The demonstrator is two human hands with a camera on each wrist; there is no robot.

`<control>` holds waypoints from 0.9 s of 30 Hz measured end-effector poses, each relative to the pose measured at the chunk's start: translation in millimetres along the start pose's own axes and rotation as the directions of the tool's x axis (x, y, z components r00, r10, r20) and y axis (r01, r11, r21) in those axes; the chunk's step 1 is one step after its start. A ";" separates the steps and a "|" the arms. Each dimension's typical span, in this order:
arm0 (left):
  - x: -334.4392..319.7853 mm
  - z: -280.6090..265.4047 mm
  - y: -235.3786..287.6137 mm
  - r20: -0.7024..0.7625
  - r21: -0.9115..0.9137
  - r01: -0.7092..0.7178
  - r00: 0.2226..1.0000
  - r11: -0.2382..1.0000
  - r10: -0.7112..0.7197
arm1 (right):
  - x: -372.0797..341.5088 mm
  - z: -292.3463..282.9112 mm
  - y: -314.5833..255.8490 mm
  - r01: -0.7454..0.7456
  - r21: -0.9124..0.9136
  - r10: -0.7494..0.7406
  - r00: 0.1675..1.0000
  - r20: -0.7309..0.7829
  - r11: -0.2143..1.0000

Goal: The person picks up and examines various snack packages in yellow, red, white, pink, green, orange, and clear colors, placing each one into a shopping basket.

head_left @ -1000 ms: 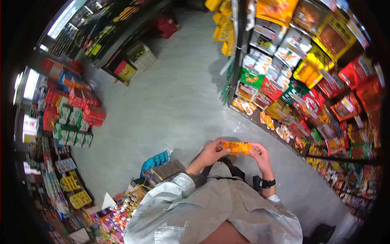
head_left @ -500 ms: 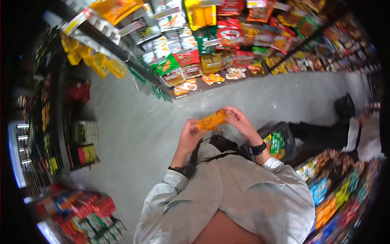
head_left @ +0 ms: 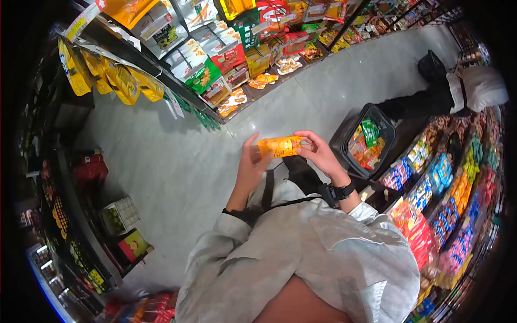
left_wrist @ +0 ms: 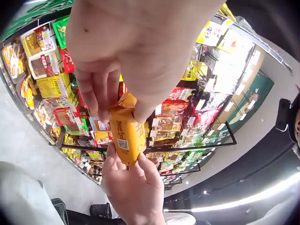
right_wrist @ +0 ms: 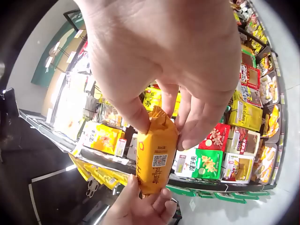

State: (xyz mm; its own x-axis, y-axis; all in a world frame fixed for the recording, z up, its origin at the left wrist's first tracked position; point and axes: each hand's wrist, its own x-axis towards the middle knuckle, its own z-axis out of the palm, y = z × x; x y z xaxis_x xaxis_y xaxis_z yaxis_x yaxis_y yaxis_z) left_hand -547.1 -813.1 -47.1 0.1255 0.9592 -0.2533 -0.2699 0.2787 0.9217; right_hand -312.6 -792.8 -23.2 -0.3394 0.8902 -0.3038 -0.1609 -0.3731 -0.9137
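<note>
A small orange packet [head_left: 280, 146] with dark printing is held level between both hands in front of the body. The left hand [head_left: 252, 167] pinches one end between thumb and fingers; the right hand [head_left: 322, 156] pinches the other. In the left wrist view the packet [left_wrist: 127, 133] shows a square code, with the left hand [left_wrist: 136, 56] above and the right hand [left_wrist: 133, 187] at its lower end. The right wrist view shows the right hand [right_wrist: 168, 70] gripping the crimped top of the packet [right_wrist: 156, 159], the left hand [right_wrist: 140, 206] at its bottom.
Shelves of bagged snacks [head_left: 204, 75] stand ahead, with yellow bags [head_left: 121, 83] hanging at their left end. A black basket [head_left: 344, 144] holding packets is at the right, beside bins of wrapped sweets [head_left: 441, 175]. Another person [head_left: 479, 89] is at the far right. A white crate [head_left: 123, 214] stands left.
The view has turned toward the right, bringing the basket and sweet bins into sight. Both hands still hold the packet, which has tilted and come back to nearly level.
</note>
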 end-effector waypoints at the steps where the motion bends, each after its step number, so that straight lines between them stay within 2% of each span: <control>1: -5.5 -6.4 -1.3 0.025 0.019 0.005 1.000 1.000 -0.005 | -7.1 8.1 4.7 0.007 0.010 -0.007 1.000 -0.005 1.000; 6: -11.6 -11.2 -2.4 0.145 0.094 0.039 0.988 0.995 -0.053 | -36.4 25.8 7.9 0.035 0.014 -0.035 0.999 -0.006 0.999; 9: -18.9 -2.6 6.4 0.103 0.173 0.021 0.994 0.985 -0.040 | -43.9 26.0 9.0 0.008 -0.023 -0.007 1.000 0.009 1.000; 15: -17.6 1.2 -11.0 0.011 0.262 0.013 1.000 0.965 -0.016 | -48.0 8.7 10.9 -0.026 0.003 0.025 0.992 0.127 1.000; 19: -22.4 32.4 -18.7 -0.035 0.224 -0.014 0.999 0.975 0.022 | -53.9 -25.0 5.9 -0.017 -0.048 0.024 0.988 0.150 0.999; 22: -30.4 64.3 -31.7 -0.089 0.156 0.012 0.996 0.988 0.002 | -55.5 -57.2 13.2 0.127 -0.111 -0.104 0.976 0.192 0.986; 24: -34.3 88.9 -38.7 -0.103 0.142 -0.010 0.994 0.990 0.025 | -64.0 -79.5 11.1 0.084 -0.066 -0.068 0.976 0.207 0.994; 27: -43.2 124.6 -56.5 -0.204 0.055 0.079 0.977 0.995 -0.066 | -77.8 -113.5 8.8 0.000 -0.034 0.007 0.973 0.230 0.999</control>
State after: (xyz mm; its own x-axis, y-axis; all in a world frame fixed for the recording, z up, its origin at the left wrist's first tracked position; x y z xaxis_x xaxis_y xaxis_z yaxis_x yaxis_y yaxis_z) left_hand -418.3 -876.2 -51.6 -0.0544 0.9281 -0.3683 -0.2060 0.3505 0.9136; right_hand -182.5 -835.8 -38.2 -0.5447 0.8035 -0.2403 -0.1297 -0.3638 -0.9224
